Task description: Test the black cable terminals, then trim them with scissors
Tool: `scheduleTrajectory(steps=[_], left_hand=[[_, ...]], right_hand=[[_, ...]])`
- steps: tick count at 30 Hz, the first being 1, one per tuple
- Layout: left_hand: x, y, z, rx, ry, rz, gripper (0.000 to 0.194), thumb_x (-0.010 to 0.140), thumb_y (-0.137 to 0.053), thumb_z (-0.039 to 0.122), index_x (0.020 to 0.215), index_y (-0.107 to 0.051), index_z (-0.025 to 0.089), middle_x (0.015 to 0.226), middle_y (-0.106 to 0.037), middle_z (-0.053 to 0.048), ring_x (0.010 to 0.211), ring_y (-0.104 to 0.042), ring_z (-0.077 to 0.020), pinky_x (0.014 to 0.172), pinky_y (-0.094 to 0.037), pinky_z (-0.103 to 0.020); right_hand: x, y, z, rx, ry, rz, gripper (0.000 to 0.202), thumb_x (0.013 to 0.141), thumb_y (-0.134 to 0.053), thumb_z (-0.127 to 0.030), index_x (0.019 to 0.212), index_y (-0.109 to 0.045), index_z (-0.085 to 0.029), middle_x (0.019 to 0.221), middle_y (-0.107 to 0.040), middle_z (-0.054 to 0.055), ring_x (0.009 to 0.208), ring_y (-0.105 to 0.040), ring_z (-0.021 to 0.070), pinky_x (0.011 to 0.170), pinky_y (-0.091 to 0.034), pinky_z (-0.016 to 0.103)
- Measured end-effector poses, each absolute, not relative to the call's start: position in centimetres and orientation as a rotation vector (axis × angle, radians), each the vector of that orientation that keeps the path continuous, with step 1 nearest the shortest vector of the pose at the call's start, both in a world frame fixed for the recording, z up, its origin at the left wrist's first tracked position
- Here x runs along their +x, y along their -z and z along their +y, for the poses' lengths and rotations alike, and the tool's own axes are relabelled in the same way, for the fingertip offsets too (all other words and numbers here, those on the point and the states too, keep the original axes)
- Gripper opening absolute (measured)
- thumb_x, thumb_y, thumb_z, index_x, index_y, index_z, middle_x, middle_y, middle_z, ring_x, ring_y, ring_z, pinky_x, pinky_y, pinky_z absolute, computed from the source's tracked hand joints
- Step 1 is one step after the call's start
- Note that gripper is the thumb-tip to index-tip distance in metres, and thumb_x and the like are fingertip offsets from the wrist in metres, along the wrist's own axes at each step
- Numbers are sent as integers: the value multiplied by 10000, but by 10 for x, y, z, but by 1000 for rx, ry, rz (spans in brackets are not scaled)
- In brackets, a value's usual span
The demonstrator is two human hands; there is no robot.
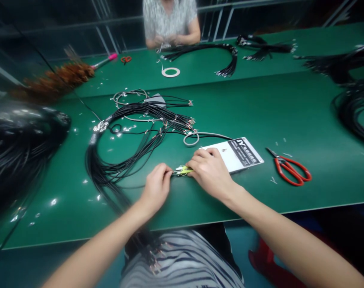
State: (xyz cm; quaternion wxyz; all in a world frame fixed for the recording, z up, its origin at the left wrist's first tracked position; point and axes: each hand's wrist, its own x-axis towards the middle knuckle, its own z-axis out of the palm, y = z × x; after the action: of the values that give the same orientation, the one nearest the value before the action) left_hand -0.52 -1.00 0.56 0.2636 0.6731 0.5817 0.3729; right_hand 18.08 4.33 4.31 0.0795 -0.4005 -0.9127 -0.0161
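Note:
My left hand is closed in a pinch on the end part of a thin black cable. Just to its right, my right hand is closed around a small yellow-green hand tool with pale, silvery jaws; its exact kind is hard to make out. The jaws are at the cable's tip, close to my left fingertips. Behind my right hand lies a white box with a black "JY" label, partly covered by the hand. A looped bundle of black cables lies left of my hands, some hanging over the table edge onto my lap.
Red-handled scissors lie right of the box. A grey cord runs behind it. Black cable heaps and a wrapped bundle flank the green table. Across sits a person near a white tape roll.

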Motion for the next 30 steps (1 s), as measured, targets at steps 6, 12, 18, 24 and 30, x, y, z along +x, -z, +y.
scheduleTrajectory(steps=[6, 12, 18, 24, 30], left_hand=[[-1, -3, -8, 1803, -976, 1590, 163, 938, -455, 173, 800, -539, 191, 768, -560, -11, 727, -545, -161, 694, -405, -261], [-1, 2, -7, 1774, -969, 1583, 152, 939, -465, 171, 808, -542, 184, 768, -572, -7, 717, -551, -150, 682, -408, -252], [-1, 6, -6, 1757, -996, 1573, 149, 935, -475, 178, 810, -554, 183, 774, -589, -10, 719, -560, -149, 674, -419, -248], [0, 5, -6, 1758, -988, 1575, 152, 935, -474, 174, 804, -550, 185, 773, -588, -10, 728, -564, -152, 688, -425, -252], [0, 5, -7, 1756, -970, 1581, 151, 937, -469, 176, 810, -550, 185, 784, -591, -12, 731, -565, -153, 694, -430, -256]], right_hand=[[181, -42, 43, -1172, 77, -2715, 114, 885, -631, -226, 782, -654, -182, 809, -712, 38, 945, -516, 221, 842, -245, 403], [181, -41, 42, -1169, 92, -2708, 135, 900, -602, -216, 775, -640, -183, 812, -709, 37, 945, -516, 219, 853, -229, 411], [182, -40, 42, -1165, 118, -2710, 91, 876, -641, -210, 789, -633, -181, 817, -704, 24, 945, -529, 218, 868, -231, 417], [180, -41, 40, -1185, 136, -2722, 81, 852, -676, -231, 812, -627, -181, 854, -702, 32, 963, -538, 229, 871, -236, 432], [183, -46, 33, -1187, 98, -2679, 117, 852, -686, -236, 941, -633, -183, 990, -725, 53, 1062, -554, 257, 910, -249, 459]])
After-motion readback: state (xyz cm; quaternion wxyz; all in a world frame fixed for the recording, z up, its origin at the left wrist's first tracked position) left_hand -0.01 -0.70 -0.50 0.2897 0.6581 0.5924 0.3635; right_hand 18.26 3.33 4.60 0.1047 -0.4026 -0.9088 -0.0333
